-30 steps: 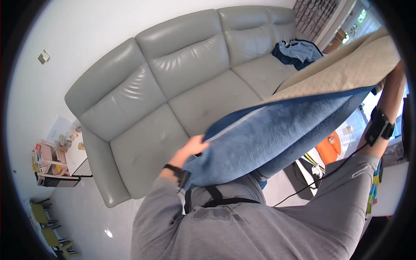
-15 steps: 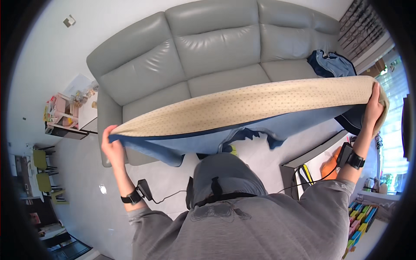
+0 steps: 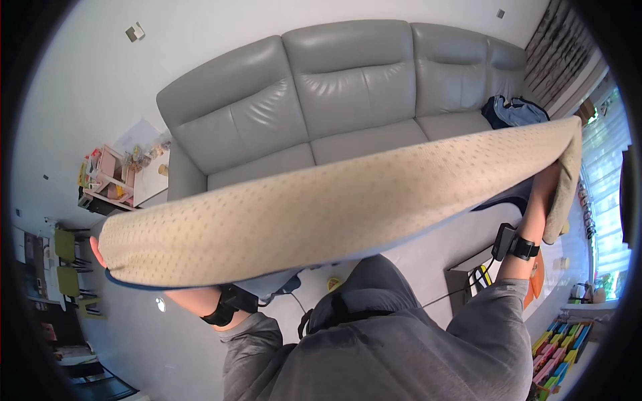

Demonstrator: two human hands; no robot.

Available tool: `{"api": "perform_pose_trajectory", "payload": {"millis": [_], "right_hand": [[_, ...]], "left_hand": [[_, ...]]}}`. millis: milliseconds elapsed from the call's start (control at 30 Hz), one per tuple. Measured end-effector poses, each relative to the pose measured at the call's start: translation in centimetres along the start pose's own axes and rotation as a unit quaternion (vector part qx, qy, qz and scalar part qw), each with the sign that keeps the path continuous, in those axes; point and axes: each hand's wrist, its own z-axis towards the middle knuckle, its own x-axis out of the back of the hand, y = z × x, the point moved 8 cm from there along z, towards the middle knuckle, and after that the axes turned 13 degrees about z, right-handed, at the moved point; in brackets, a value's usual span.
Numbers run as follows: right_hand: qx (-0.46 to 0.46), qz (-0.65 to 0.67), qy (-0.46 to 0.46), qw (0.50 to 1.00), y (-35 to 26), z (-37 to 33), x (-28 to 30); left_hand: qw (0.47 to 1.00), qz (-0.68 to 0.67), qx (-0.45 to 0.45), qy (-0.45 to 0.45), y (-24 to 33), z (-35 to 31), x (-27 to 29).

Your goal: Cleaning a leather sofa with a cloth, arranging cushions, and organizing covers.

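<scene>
A long cloth (image 3: 321,210), beige with small dots on one face and blue on the other, stretches across in front of me, the beige face toward me. Its blue edge shows along the bottom. My left hand (image 3: 97,252) grips the left end; only some fingertips stick out past the cloth, and the rest is hidden. My right hand (image 3: 547,175) is raised at the far right end, with a fold of the cloth draped over it and hanging down beside the wrist. Its fingers are mostly covered.
A grey leather sofa (image 3: 361,93) stands beyond the cloth, with a crumpled blue garment or cloth (image 3: 515,112) on its right seat. At left is a side table (image 3: 150,177) with small items; at right, a low cabinet (image 3: 461,274) and a curtained window (image 3: 605,220).
The left hand has moved left and nearer, and its end of the cloth with it. More of the beige face shows now, and less of the blue part hanging below.
</scene>
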Motion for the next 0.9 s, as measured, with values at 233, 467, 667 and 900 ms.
{"api": "perform_pose_trajectory", "payload": {"millis": [233, 467, 667, 900], "right_hand": [[0.056, -0.082, -0.148, 0.984, 1.6, -0.4, -15.8], [0.073, -0.106, -0.272, 0.954, 7.0, -0.6, -33.6], [0.055, -0.111, -0.367, 0.922, 12.6, -4.2, -46.3], [-0.481, -0.01, -0.469, 0.74, 27.3, -20.7, -54.0]], "left_hand": [[0.995, 0.053, 0.064, 0.06, -12.8, 1.9, -11.1], [0.958, 0.267, 0.093, 0.055, -29.6, 0.9, -16.2], [0.927, 0.331, 0.171, -0.042, -42.8, -1.3, -18.6], [0.792, 0.436, 0.209, -0.372, -54.8, -15.2, -22.0]]}}
